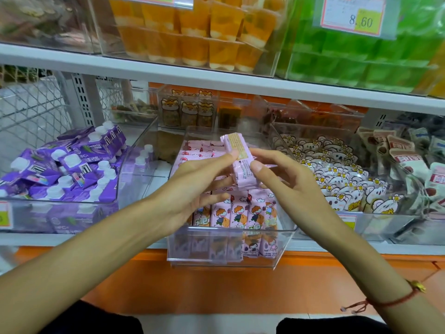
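Observation:
A small stack of pink snack packets (242, 162) is held up above a clear plastic bin (231, 247) on the shelf. My left hand (199, 186) pinches the stack from the left with thumb and fingers. My right hand (281, 179) grips it from the right, thumb on the front face. The top packet shows a beige wafer window. Inside the bin, more pink packets (250, 213) with cartoon figures stand upright in rows, partly hidden behind my hands.
A clear bin of purple cartons (62, 169) stands at the left, and a bin of white cartoon-print packets (337, 174) at the right. Orange jelly cups (192, 32) and green packs (356, 56) fill the shelf above. An orange ledge (216, 285) runs below.

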The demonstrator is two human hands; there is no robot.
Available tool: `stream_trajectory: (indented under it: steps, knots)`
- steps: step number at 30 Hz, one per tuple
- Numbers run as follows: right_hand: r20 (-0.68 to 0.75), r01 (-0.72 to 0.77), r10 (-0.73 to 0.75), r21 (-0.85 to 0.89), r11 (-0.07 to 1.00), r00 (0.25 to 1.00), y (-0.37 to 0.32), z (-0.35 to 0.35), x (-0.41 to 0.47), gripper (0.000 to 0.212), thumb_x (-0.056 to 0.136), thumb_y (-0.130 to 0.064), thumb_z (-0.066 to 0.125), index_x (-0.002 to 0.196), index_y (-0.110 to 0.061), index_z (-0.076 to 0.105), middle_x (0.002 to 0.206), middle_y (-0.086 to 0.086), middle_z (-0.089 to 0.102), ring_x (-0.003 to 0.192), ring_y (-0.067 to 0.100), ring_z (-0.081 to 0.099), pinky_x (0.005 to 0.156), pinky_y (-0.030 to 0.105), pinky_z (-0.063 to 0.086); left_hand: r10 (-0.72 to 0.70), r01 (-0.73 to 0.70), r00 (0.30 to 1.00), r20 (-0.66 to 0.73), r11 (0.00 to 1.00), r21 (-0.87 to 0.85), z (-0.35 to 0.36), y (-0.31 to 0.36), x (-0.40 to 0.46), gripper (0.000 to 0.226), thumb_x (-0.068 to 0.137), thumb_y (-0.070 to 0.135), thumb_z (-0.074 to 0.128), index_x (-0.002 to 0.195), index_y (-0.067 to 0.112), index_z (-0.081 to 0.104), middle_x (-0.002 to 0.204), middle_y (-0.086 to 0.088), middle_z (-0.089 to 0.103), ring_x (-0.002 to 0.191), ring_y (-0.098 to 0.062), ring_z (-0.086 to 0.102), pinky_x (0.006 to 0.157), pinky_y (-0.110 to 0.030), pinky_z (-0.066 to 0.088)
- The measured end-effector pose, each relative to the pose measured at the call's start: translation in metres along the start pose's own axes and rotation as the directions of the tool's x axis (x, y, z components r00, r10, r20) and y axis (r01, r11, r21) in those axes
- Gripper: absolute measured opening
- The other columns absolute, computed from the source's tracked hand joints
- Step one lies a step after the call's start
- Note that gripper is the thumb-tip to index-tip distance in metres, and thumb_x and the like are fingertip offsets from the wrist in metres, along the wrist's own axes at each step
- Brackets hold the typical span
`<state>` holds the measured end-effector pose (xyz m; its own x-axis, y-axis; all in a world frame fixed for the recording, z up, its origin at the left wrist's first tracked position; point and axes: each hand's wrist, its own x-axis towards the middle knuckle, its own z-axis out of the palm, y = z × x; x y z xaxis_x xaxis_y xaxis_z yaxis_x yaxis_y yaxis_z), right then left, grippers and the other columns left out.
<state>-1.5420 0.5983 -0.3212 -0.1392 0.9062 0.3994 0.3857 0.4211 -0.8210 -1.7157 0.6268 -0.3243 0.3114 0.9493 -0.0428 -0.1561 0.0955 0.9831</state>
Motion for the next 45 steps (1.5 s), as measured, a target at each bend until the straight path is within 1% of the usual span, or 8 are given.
stream_trajectory:
  steps: [5, 9, 15, 24, 32, 37, 41, 45]
  knots:
    - [-0.155, 0.016, -0.008, 0.054, 0.998, 0.988, -0.007, -0.002, 0.002, 0.048, 0.075, -0.052, 0.06, 0.115, -0.026, 0.061, 0.097, -0.012, 0.066, 0.085, 0.002, 0.064, 0.074, 0.015, 0.052, 0.57, -0.485, 0.82, -0.057, 0.744, 0.458, 0.005, -0.005, 0.001, 0.041, 0.079, 0.029, 0.076, 0.117, 0.033, 0.062, 0.103, 0.017, 0.069, 0.093, -0.001, 0.064, 0.073, -0.018, 0.053]
    - [-0.316, 0.104, -0.098, 0.002, 0.995, 0.944, -0.011, -0.003, 0.003, 0.031, 0.078, -0.037, 0.07, 0.09, -0.011, 0.058, 0.069, -0.008, 0.061, 0.057, 0.007, 0.052, 0.054, 0.016, 0.043, 0.726, -0.609, 0.677, 0.116, 0.465, 0.643, 0.021, -0.01, 0.005, 0.042, 0.078, 0.028, 0.077, 0.115, 0.036, 0.06, 0.105, 0.017, 0.06, 0.098, -0.005, 0.057, 0.072, -0.025, 0.05]
    - [-0.604, 0.1, 0.065, 0.236, 0.967, 0.794, -0.005, -0.036, 0.01, 0.026, 0.085, -0.019, 0.071, 0.104, -0.012, 0.054, 0.075, -0.003, 0.064, 0.062, 0.009, 0.057, 0.053, 0.019, 0.046, 0.561, -0.455, 0.813, 0.154, 0.449, 0.769, 0.022, -0.004, 0.038, 0.028, 0.093, 0.044, 0.054, 0.117, 0.03, 0.059, 0.118, 0.014, 0.057, 0.109, -0.006, 0.049, 0.089, -0.032, 0.043]
    - [-0.593, 0.013, 0.282, 0.443, 0.897, 0.754, 0.011, -0.059, 0.009, 0.014, 0.089, -0.009, 0.054, 0.099, -0.015, 0.048, 0.087, 0.011, 0.058, 0.069, 0.021, 0.062, 0.05, 0.021, 0.049, 0.101, -0.389, 0.911, 0.401, -0.124, 0.913, 0.037, -0.017, 0.086, 0.053, 0.096, 0.052, 0.038, 0.133, 0.017, 0.054, 0.136, 0.001, 0.046, 0.123, -0.02, 0.033, 0.092, -0.035, 0.029]
    - [-0.418, 0.029, 0.123, 0.339, 0.94, 0.9, 0.008, -0.066, 0.007, 0.022, 0.089, -0.001, 0.055, 0.095, -0.022, 0.051, 0.084, 0.003, 0.063, 0.075, 0.017, 0.07, 0.07, 0.026, 0.058, 0.093, -0.454, 0.885, 0.456, -0.05, 0.89, 0.034, -0.011, 0.07, 0.063, 0.083, 0.076, 0.037, 0.123, 0.032, 0.058, 0.134, 0.008, 0.047, 0.121, -0.014, 0.034, 0.098, -0.035, 0.032]
    - [-0.29, 0.039, -0.062, -0.084, 0.996, 0.955, 0.009, -0.065, 0.012, 0.029, 0.092, -0.009, 0.059, 0.116, -0.023, 0.05, 0.092, -0.014, 0.064, 0.079, 0.013, 0.069, 0.076, 0.029, 0.057, 0.143, -0.474, 0.872, 0.468, 0.005, 0.881, 0.029, -0.019, 0.048, 0.078, 0.074, 0.087, 0.03, 0.129, 0.036, 0.052, 0.12, 0.012, 0.056, 0.103, -0.009, 0.04, 0.082, -0.03, 0.032]
    - [-0.176, 0.069, -0.123, -0.286, 0.956, 0.977, 0.008, -0.065, 0.023, 0.04, 0.091, -0.012, 0.062, 0.118, -0.026, 0.037, 0.099, -0.017, 0.056, 0.07, 0.001, 0.065, 0.062, 0.011, 0.047, 0.182, -0.564, 0.813, 0.553, 0.011, 0.826, 0.018, -0.028, 0.04, 0.062, 0.085, 0.065, 0.05, 0.138, 0.034, 0.042, 0.131, 0.013, 0.051, 0.112, -0.005, 0.038, 0.09, -0.023, 0.031]
    - [0.084, 0.13, -0.101, -0.54, 0.831, 0.991, 0.003, -0.066, 0.04, 0.034, 0.089, -0.017, 0.064, 0.113, -0.02, 0.04, 0.092, 0.0, 0.066, 0.082, 0.019, 0.066, 0.074, 0.031, 0.052, 0.189, -0.569, 0.821, 0.539, 0.18, 0.802, 0.01, -0.03, 0.037, 0.054, 0.089, 0.055, 0.054, 0.139, 0.036, 0.041, 0.136, 0.016, 0.049, 0.119, 0.0, 0.035, 0.095, -0.02, 0.032]
